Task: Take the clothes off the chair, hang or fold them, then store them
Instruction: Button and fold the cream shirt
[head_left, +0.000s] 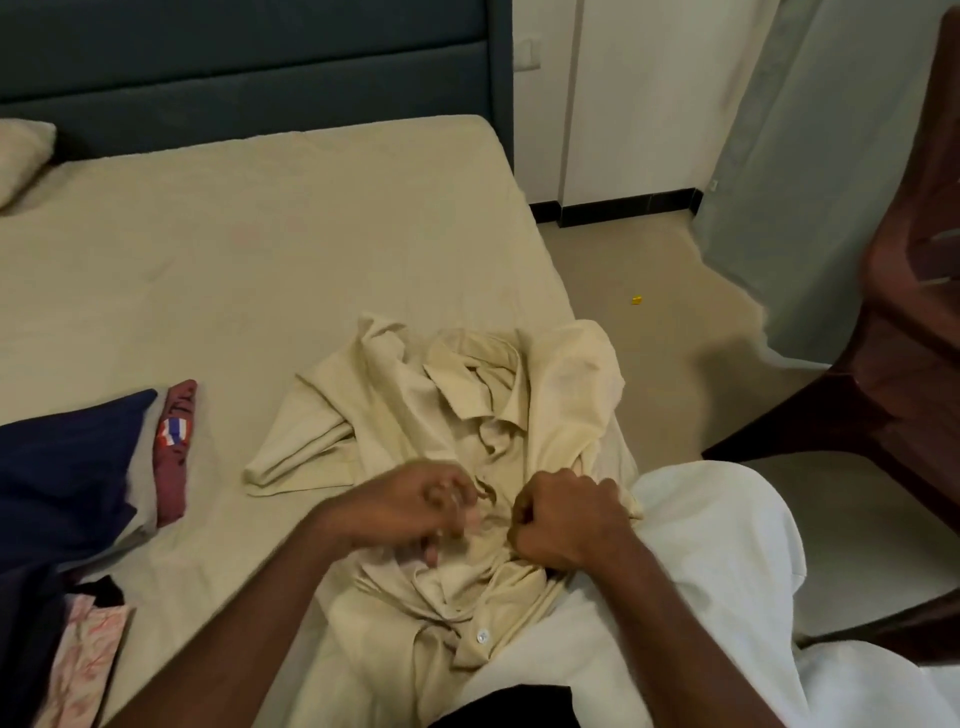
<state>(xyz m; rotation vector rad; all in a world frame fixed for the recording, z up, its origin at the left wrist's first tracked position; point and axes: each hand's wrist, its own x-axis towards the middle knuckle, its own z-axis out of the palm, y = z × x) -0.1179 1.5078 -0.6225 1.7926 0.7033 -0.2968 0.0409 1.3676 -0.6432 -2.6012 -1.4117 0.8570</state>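
Observation:
A crumpled cream button-up shirt (441, 415) lies on the bed (234, 249) near its right edge, collar up and placket facing me. My right hand (566, 514) grips a bunch of the shirt's front. My left hand (415, 504) hovers over the placket with fingers curled, blurred, pinching at the fabric near a button. A white button (482, 636) shows lower on the placket. The brown plastic chair (893, 364) stands at the right, with no clothes seen on it.
Folded clothes lie at the bed's left: a dark navy garment (67, 467), a maroon one with a flag patch (174, 447) and a pink patterned piece (83, 665). White cloth (717, 571) lies at the lower right. A pillow (21, 156), headboard, curtain and bare floor surround the bed.

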